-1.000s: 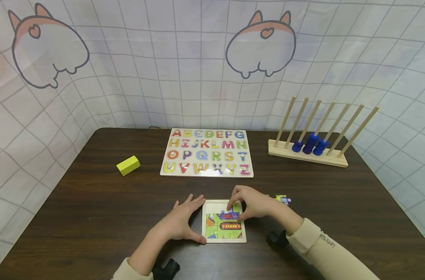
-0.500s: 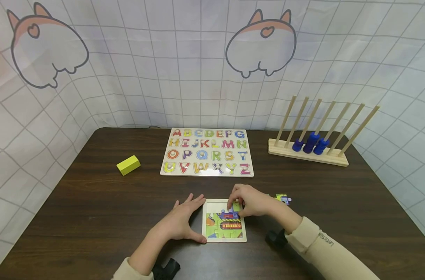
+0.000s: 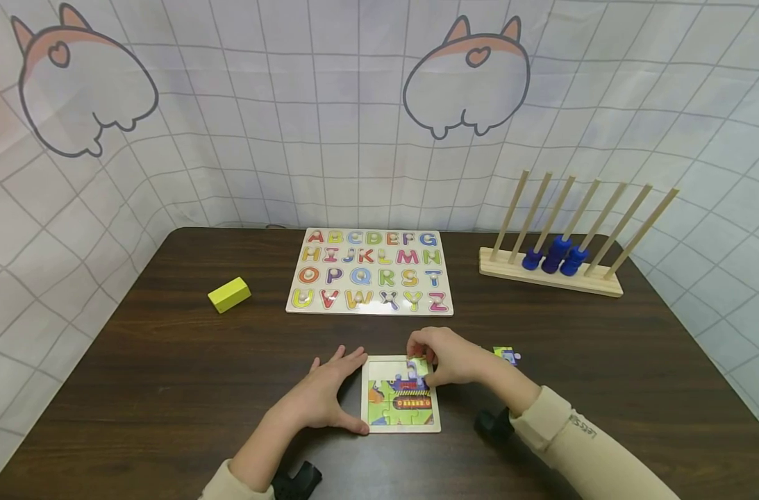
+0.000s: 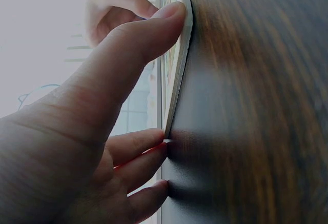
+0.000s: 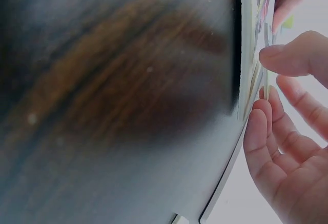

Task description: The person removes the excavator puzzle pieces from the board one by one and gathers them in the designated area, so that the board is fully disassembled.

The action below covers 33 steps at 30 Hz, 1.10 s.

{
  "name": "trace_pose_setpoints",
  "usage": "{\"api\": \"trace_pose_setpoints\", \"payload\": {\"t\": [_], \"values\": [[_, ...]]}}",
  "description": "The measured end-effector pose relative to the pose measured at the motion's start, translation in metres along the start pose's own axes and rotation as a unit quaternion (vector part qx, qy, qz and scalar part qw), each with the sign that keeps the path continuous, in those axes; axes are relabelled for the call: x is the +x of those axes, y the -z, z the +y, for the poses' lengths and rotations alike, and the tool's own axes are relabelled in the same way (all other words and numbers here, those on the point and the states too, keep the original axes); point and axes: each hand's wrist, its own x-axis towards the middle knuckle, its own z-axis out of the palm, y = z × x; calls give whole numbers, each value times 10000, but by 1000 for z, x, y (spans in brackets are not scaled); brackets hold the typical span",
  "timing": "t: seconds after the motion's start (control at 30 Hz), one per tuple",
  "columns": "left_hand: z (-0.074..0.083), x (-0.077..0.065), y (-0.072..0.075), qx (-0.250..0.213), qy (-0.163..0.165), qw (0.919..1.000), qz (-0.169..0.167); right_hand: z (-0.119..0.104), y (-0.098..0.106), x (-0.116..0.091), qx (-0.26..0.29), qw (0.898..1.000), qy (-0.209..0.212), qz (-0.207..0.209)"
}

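A small square jigsaw puzzle board [image 3: 379, 362] with a pale frame lies near the table's front. Joined jigsaw pieces [image 3: 401, 410] with a colourful vehicle picture fill its lower part. My left hand [image 3: 319, 396] spreads along the board's left side, thumb at the near corner and fingertips at the far one. At the upper right of the board, my right hand [image 3: 451, 357] pinches a green and purple puzzle piece [image 3: 419, 366] between thumb and fingers. In the right wrist view this puzzle piece [image 5: 266, 83] shows edge-on, and part of it is hidden by fingers.
Loose puzzle pieces [image 3: 506, 355] lie right of the board, partly behind the right forearm. Behind stands an alphabet board [image 3: 369, 278]. A yellow block [image 3: 229, 295] is at left, and a wooden peg rack [image 3: 548, 274] with blue beads at back right.
The piece in my right hand has tilted and shows more of its surface. The right hand has shifted slightly away from me. My left hand and the board stay put.
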Motion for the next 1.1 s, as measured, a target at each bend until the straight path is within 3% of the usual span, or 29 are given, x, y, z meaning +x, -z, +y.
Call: {"api": "trace_pose_setpoints", "payload": {"t": [0.4, 1.1], "values": [[-1, 0, 0, 21, -8, 10000, 14, 9, 4, -12, 159, 9997, -94, 144], [-1, 1, -1, 68, 16, 10000, -2, 35, 31, -62, 111, 9964, -220, 815]]}}
